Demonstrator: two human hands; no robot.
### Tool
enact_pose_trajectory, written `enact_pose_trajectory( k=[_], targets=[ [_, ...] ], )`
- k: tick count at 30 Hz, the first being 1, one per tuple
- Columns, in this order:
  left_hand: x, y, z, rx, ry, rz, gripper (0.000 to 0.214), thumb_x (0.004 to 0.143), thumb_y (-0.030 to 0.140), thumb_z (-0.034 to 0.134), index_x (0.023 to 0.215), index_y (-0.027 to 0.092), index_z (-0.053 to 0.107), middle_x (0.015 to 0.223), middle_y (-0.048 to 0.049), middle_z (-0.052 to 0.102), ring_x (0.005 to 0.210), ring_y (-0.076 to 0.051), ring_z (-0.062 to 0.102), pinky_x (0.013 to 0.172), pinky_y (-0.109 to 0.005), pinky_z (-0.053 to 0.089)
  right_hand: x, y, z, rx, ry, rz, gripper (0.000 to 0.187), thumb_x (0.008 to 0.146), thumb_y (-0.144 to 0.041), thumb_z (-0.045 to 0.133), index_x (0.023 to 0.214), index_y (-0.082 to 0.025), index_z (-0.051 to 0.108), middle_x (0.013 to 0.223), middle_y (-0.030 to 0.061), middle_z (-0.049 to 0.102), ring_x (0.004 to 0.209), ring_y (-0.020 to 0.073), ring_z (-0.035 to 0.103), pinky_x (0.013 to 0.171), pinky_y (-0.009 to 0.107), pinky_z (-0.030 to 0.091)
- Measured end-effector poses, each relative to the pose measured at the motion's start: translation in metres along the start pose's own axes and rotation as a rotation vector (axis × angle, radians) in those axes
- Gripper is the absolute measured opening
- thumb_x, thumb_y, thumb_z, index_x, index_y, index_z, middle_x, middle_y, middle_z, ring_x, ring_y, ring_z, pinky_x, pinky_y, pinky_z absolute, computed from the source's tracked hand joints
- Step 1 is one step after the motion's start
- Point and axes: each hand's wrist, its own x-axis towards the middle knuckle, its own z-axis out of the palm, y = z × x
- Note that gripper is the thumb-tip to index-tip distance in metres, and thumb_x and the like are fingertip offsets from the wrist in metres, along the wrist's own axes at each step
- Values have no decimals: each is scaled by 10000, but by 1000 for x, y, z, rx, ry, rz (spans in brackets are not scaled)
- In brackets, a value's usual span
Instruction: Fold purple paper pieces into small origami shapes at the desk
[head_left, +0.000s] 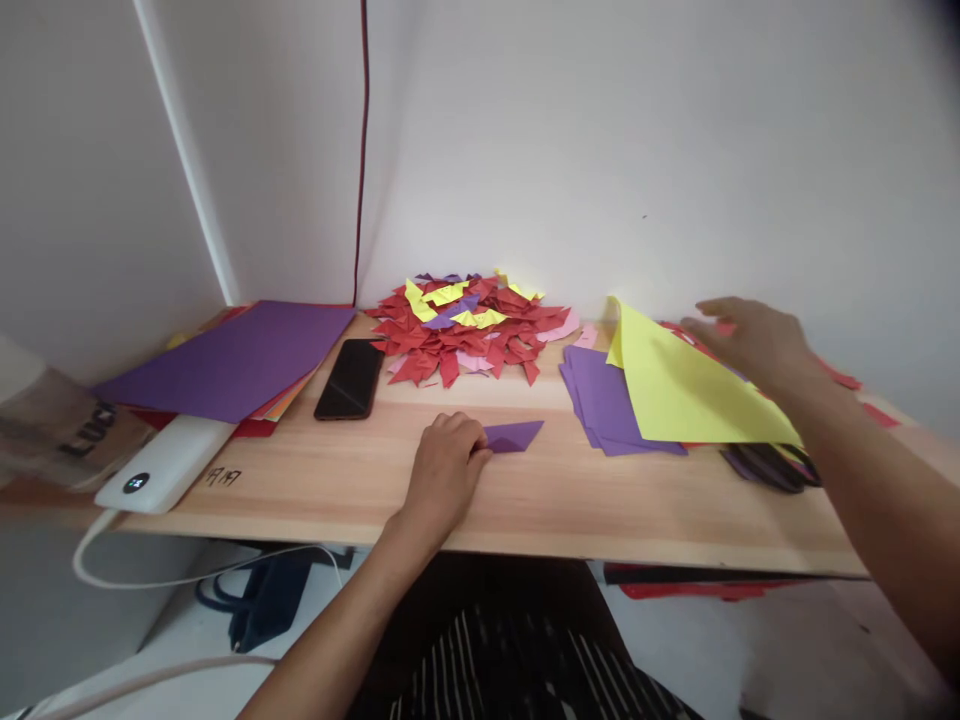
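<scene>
- Pinching corner of purple triangle (pixel 514 436) on surface (pixel 337 480) with left hand (pixel 442 470), fingers pressed together.
- Touching tilted yellow sheet (pixel 690 390) over purple stack (pixel 604 400) with right hand (pixel 750 340), fingers spread.

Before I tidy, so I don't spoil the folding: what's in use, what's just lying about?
In use: folded purple paper triangle at left hand; yellow paper sheet by right hand; stack of purple paper squares; heap of folded red, yellow, purple pieces.
Lying about: black phone; white power bank; large purple sheet.
</scene>
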Motion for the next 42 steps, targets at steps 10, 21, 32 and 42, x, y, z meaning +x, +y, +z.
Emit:
enact_pose_trajectory(
  k=[10, 21, 32, 42],
  targets=[
    [-2, 5, 3, 116, 5, 59, 79, 884, 184, 575, 805, 181, 584, 901, -39, 614, 897, -206, 488, 788, -340, 393, -106, -128, 72, 643, -536, -329, 150, 836, -318, 629, 934, -204, 622, 932, 41, 688, 835, 172, 633, 756, 313, 512],
    [-9, 5, 9, 109, 51, 136, 127, 912, 140, 513, 849, 156, 622, 900, -44, 615, 882, -190, 519, 815, -337, 444, -120, -126, 82, 513, -377, -523, 99, 894, -161, 568, 817, -202, 617, 850, 34, 650, 842, 180, 582, 769, 315, 457],
    [-12, 2, 13, 69, 97, 208, 162, 906, 155, 538, 822, 143, 676, 860, -43, 647, 829, -172, 553, 780, -335, 477, -120, -119, 81, 554, -446, -441, 101, 884, -207, 615, 794, -205, 662, 855, 24, 659, 833, 174, 589, 779, 336, 438],
    [-18, 6, 9, 164, 98, 268, 171, 908, 128, 520, 825, 148, 668, 875, -46, 642, 836, -175, 542, 770, -336, 498, -120, -124, 80, 485, -506, -385, 127, 902, -209, 568, 786, -206, 619, 802, 14, 615, 828, 182, 541, 789, 351, 372]
  ],
)
